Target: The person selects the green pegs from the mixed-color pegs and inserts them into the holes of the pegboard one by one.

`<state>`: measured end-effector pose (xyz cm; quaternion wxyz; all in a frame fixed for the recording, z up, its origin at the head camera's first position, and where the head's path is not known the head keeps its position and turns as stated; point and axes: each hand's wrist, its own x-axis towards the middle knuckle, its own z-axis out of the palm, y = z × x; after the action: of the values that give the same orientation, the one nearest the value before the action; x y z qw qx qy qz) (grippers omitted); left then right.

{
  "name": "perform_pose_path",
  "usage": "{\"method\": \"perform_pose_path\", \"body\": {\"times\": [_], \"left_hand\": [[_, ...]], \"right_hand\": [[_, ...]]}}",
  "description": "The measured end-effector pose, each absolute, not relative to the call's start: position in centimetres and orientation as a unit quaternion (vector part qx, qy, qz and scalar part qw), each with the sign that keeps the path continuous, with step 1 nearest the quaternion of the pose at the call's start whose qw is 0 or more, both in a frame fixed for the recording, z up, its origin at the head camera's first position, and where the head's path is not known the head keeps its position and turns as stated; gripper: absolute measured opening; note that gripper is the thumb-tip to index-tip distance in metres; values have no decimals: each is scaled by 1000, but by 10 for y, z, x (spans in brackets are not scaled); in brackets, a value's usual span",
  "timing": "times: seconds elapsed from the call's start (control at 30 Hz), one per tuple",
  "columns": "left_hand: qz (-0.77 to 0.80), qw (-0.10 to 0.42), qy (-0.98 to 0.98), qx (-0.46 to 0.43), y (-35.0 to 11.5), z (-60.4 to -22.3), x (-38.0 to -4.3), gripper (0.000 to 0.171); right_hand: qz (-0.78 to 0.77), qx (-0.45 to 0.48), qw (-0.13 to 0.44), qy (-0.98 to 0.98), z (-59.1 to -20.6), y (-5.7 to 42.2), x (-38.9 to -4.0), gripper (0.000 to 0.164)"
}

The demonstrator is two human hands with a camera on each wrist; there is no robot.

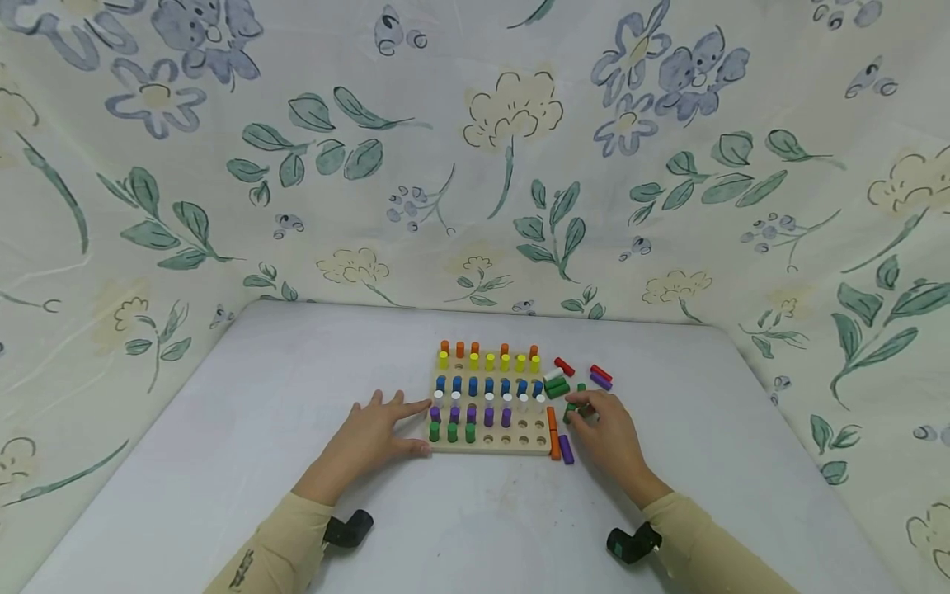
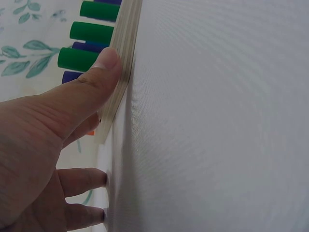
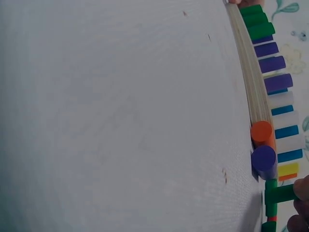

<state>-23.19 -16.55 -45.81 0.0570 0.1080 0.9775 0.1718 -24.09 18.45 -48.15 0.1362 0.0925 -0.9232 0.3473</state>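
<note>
A wooden peg board (image 1: pixel 490 450) stands on the table with rows of orange, yellow, blue, white, purple and green pegs. Three green pegs (image 1: pixel 452 432) fill the left end of its front row; bare holes follow to their right. Along the board's left edge, my left hand (image 1: pixel 371 437) has its fingers spread, and its thumb (image 2: pixel 107 60) presses the front corner. To the right of the board, my right hand (image 1: pixel 610 429) pinches a green peg (image 3: pixel 284 194) by one end, above other loose green pegs. Its fingertips are partly cut off in the right wrist view.
Loose pegs lie right of the board: orange pegs (image 1: pixel 553 433) along its edge, a purple peg (image 1: pixel 566 450), green pegs (image 1: pixel 557 388), a white peg (image 1: pixel 553 374), a red peg (image 1: pixel 564 365), and another red peg (image 1: pixel 601 372) beside a purple one. A floral cloth (image 1: pixel 475 165) hangs behind.
</note>
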Motion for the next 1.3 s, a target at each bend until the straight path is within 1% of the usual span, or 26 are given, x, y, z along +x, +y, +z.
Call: {"method": "perform_pose_path", "body": {"times": [0.23,0.67,1.3], "left_hand": [[172,60,978,106,-165,-457,-232,79],[172,61,977,109,-165,-457,-231,77],[175,57,977,109,-165,-456,-230,77]], "right_hand": [[350,105,147,-919,-481,184,-240,19],[363,103,140,-916,-479,182,-238,19],[351,127,155,-915,-481,179,-239,19]]}}
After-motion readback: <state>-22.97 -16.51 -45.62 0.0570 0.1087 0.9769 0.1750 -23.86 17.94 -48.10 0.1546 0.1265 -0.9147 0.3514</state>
